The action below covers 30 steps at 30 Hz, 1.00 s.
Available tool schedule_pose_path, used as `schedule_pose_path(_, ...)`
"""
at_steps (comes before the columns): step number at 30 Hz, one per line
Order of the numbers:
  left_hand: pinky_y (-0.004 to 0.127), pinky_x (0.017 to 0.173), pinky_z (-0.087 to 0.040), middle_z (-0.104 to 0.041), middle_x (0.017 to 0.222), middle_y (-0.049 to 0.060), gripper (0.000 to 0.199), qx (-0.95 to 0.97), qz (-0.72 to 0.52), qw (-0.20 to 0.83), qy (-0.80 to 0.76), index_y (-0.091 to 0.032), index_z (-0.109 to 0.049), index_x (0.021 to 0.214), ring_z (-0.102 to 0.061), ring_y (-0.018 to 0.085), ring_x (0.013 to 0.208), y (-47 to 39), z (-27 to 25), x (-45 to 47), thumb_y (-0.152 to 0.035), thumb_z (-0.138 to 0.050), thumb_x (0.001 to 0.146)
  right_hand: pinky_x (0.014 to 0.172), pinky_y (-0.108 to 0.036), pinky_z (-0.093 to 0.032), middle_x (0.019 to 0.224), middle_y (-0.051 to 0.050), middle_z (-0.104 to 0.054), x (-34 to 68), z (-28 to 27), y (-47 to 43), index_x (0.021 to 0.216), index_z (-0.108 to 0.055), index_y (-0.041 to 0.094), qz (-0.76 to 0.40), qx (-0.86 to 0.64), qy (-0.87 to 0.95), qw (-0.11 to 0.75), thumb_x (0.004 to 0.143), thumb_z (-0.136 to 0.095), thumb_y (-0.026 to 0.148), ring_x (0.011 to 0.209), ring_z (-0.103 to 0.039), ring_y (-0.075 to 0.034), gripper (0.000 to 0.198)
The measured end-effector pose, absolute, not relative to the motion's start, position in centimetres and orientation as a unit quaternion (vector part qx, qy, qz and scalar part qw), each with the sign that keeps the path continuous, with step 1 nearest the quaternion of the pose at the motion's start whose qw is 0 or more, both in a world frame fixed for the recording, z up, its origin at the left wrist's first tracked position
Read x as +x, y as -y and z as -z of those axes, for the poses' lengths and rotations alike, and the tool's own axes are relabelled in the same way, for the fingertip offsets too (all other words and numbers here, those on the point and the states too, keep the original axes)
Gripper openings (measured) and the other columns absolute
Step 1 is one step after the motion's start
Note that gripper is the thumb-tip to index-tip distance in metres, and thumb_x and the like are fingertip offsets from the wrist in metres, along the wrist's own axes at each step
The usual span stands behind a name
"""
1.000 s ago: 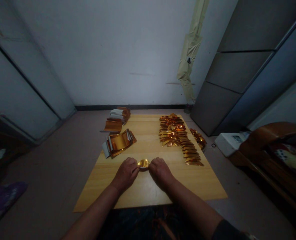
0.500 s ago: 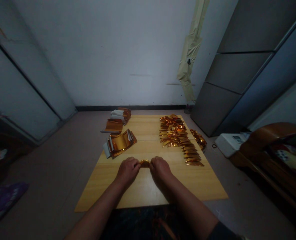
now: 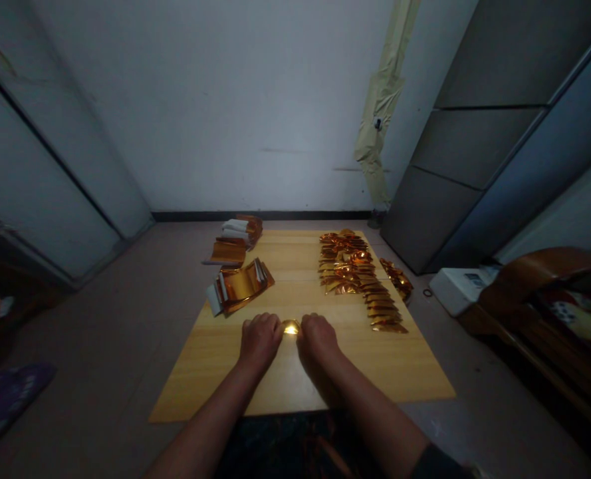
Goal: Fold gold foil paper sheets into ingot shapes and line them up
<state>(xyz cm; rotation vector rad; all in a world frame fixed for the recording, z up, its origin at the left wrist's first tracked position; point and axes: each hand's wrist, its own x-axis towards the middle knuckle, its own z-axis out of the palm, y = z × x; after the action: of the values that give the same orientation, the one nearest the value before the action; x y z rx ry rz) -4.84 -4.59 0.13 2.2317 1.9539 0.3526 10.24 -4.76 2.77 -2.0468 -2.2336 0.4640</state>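
A pale, scuffed wall [image 3: 215,113] fills the back of the dim room, its middle catching a soft glow, with a dark baseboard [image 3: 295,215] along its foot. Crinkled beige tape [image 3: 372,136] runs down it on the right, beside a tall grey cabinet-like unit [image 3: 484,143] with seamed panels. White panelling [image 3: 40,179] stands at left. A light wood-grained tabletop [image 3: 405,366] sits low above the dull greyish floor [image 3: 120,319]; brown wooden furniture [image 3: 524,299] curves in at right, near a white box [image 3: 457,289].
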Motion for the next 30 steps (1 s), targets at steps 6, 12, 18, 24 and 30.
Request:
schedule_pose_path(6, 0.034, 0.075, -0.03, -0.067, 0.088, 0.004, 0.024, 0.745, -0.116, 0.061, -0.654, -0.02, -0.06, 0.082, -0.059, 0.022, 0.09, 4.4, 0.1, -4.8, -0.035, -0.047, 0.094, 0.072, -0.029, -0.044, 0.098, -0.015, -0.07, 10.0, -2.6, 4.2, 0.099, -0.07, 0.013, -0.152, -0.671, 0.725, 0.028, 0.093, -0.045, 0.022, 0.093, -0.065, -0.024, 0.027)
schedule_pose_path(12, 0.036, 0.074, -0.03, -0.068, 0.088, 0.006, 0.03, 0.75, -0.103, 0.039, -0.652, -0.019, -0.06, 0.084, -0.06, 0.023, 0.089, 4.3, 0.1, -4.6, -0.039, -0.041, 0.097, 0.071, -0.03, -0.046, 0.099, -0.016, -0.067, 9.5, -1.4, 4.6, 0.103, -0.067, 0.012, -0.094, -0.667, 0.739, 0.026, 0.092, -0.042, 0.011, 0.094, -0.064, -0.024, 0.027)
schedule_pose_path(18, 0.036, 0.074, -0.03, -0.068, 0.088, 0.008, 0.032, 0.755, -0.083, 0.031, -0.65, -0.018, -0.06, 0.085, -0.061, 0.024, 0.089, 4.3, -0.2, -4.3, -0.036, -0.037, 0.097, 0.069, -0.03, -0.048, 0.099, -0.016, -0.066, 9.5, -0.8, 4.8, 0.103, -0.064, 0.012, -0.062, -0.65, 0.757, 0.017, 0.092, -0.041, 0.01, 0.093, -0.063, -0.025, 0.025)
schedule_pose_path(24, 0.037, 0.074, -0.031, -0.068, 0.088, 0.008, 0.031, 0.756, -0.077, 0.026, -0.649, -0.018, -0.06, 0.086, -0.061, 0.024, 0.087, 4.3, -0.4, -4.1, -0.034, -0.036, 0.097, 0.067, -0.029, -0.049, 0.098, -0.015, -0.066, 9.6, -0.2, 4.6, 0.101, -0.063, 0.013, -0.044, -0.644, 0.764, 0.015, 0.091, -0.041, 0.009, 0.091, -0.064, -0.024, 0.024)
schedule_pose_path(30, 0.036, 0.073, -0.03, -0.067, 0.087, 0.008, 0.03, 0.757, -0.077, 0.024, -0.648, -0.018, -0.06, 0.085, -0.062, 0.024, 0.087, 4.2, -0.3, -4.1, -0.034, -0.037, 0.097, 0.067, -0.029, -0.05, 0.097, -0.015, -0.066, 9.5, -0.5, 4.7, 0.1, -0.063, 0.012, -0.038, -0.645, 0.763, 0.011, 0.093, -0.04, 0.009, 0.091, -0.064, -0.024, 0.024)
